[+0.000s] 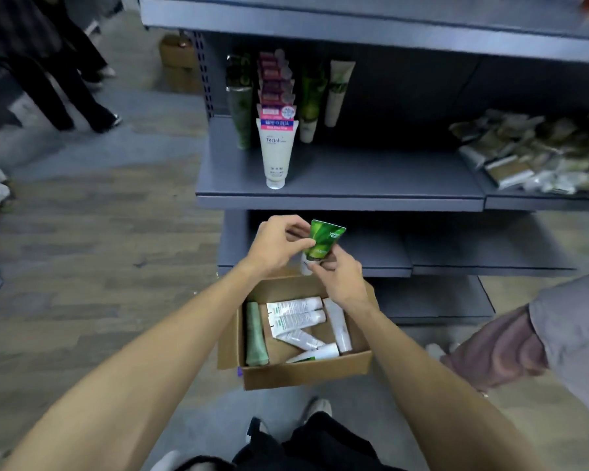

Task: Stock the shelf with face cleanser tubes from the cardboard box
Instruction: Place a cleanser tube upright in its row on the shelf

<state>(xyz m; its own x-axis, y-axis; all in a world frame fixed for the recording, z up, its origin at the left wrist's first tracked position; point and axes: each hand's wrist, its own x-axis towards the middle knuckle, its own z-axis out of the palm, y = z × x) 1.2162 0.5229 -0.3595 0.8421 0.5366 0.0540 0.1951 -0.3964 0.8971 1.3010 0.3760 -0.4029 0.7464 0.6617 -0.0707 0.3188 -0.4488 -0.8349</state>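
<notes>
A green cleanser tube [323, 240] is held upright above the open cardboard box [306, 372], cap end down. My left hand [279, 244] pinches its left side and my right hand [337, 270] grips its white cap end. Several white tubes [295, 316] and one pale green tube [255, 334] lie loose in the box on the floor. On the grey shelf [340, 192] a row of white and pink tubes [276, 147] stands upright, flanked by green tubes [240, 107] and further green and white tubes [312, 103].
Flat packets [531, 154] are heaped on the shelf at the right. A lower shelf [388, 263] sits behind my hands. Another person's sleeve [541, 338] reaches in at the right. Legs of standing people [68, 83] are at the upper left. My shoes [315, 409] are beside the box.
</notes>
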